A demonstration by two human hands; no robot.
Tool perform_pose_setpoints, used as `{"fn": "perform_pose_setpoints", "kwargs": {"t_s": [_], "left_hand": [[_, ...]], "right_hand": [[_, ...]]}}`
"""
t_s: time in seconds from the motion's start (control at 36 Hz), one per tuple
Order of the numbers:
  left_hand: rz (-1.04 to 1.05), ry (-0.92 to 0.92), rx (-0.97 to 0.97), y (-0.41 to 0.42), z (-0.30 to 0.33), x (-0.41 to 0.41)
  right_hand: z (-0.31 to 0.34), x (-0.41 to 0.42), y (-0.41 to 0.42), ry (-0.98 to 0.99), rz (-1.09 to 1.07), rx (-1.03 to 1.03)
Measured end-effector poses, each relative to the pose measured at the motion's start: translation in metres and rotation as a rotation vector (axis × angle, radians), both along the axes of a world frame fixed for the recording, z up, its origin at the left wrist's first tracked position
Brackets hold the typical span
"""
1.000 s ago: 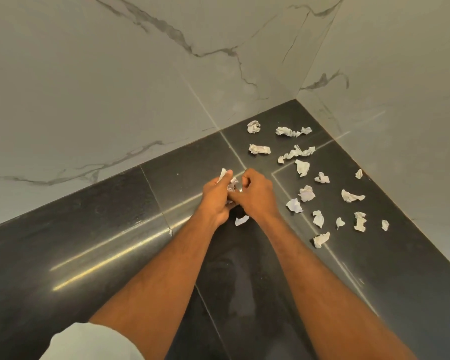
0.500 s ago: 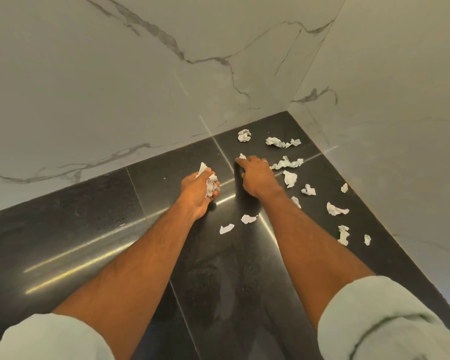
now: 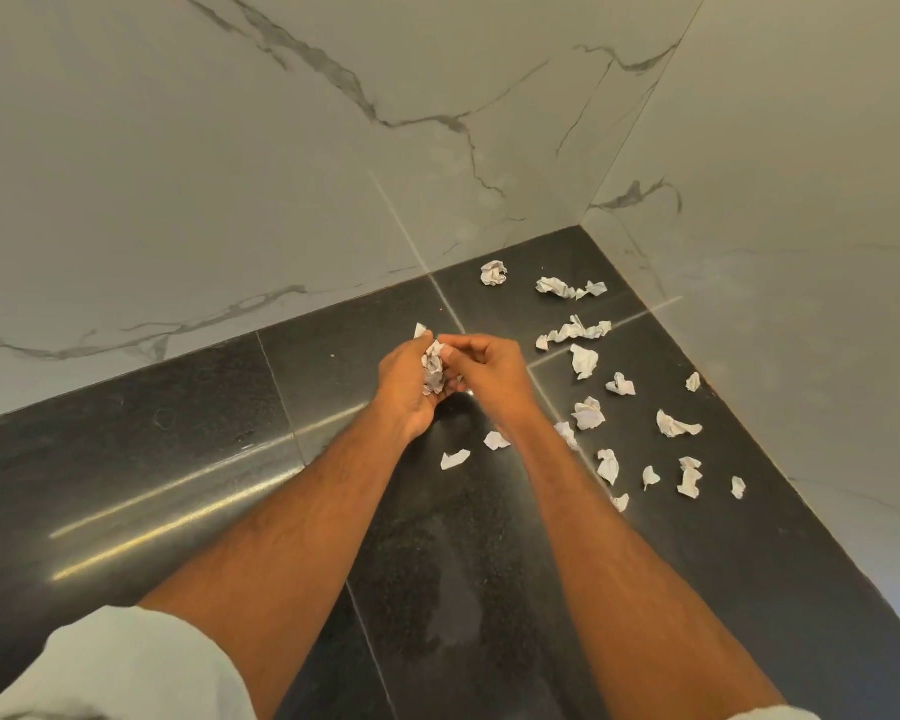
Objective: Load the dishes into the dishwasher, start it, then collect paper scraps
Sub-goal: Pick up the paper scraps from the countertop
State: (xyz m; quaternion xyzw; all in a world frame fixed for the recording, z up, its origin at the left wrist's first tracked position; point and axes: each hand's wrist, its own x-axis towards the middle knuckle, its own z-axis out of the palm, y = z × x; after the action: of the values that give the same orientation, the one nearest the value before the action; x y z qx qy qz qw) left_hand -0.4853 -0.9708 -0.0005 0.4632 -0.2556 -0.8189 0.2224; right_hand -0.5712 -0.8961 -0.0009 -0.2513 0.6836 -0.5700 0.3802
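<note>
A glossy black stone-tiled floor meets grey-veined white marble walls in a corner. Crumpled white paper scraps lie scattered on the tiles toward that corner, well apart from each other, with 2 small flat ones just below the hands. The left hand curls around a wad of creased grey-white scraps. The right hand pinches at the wad's top with bent fingers.
</note>
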Motion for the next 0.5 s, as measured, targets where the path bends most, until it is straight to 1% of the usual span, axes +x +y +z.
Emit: {"fn": "perform_pose_setpoints", "kwargs": {"t_s": [0.06, 0.11, 0.17, 0.22, 0.25, 0.28, 0.31, 0.33, 0.44, 0.47, 0.5], "left_hand": [[-0.008, 0.002, 0.012, 0.002, -0.001, -0.001], [-0.014, -0.017, 0.002, 0.003, -0.001, -0.003], [-0.01, -0.047, -0.02, 0.003, -0.003, -0.005], [-0.008, -0.071, -0.042, 0.002, -0.003, -0.006], [0.001, -0.074, -0.046, 0.001, -0.003, -0.006], [0.011, -0.073, -0.05, -0.001, -0.004, -0.007], [0.019, -0.068, -0.047, -0.003, -0.003, -0.008], [0.024, -0.071, -0.047, -0.006, -0.002, -0.009], [0.034, -0.098, -0.073, -0.019, 0.009, -0.019], [0.038, -0.1, -0.084, -0.022, 0.012, -0.021], [0.043, -0.104, -0.095, -0.025, 0.015, -0.023]], "right_hand": [[-0.004, -0.001, -0.002, 0.141, 0.018, 0.044], [-0.006, -0.005, -0.005, 0.301, 0.0, 0.136], [-0.008, -0.01, -0.008, 0.383, -0.004, 0.196], [-0.003, -0.016, -0.007, 0.372, 0.072, 0.219], [0.002, -0.02, -0.007, 0.296, 0.138, 0.206], [0.006, -0.024, -0.006, 0.17, 0.191, 0.174], [0.009, -0.03, -0.005, 0.069, 0.213, 0.149], [0.011, -0.036, -0.005, 0.018, 0.197, 0.131], [0.007, -0.067, -0.018, 0.061, 0.062, 0.144], [0.006, -0.074, -0.024, 0.12, 0.044, 0.175], [0.004, -0.082, -0.031, 0.23, 0.029, 0.227]]}}
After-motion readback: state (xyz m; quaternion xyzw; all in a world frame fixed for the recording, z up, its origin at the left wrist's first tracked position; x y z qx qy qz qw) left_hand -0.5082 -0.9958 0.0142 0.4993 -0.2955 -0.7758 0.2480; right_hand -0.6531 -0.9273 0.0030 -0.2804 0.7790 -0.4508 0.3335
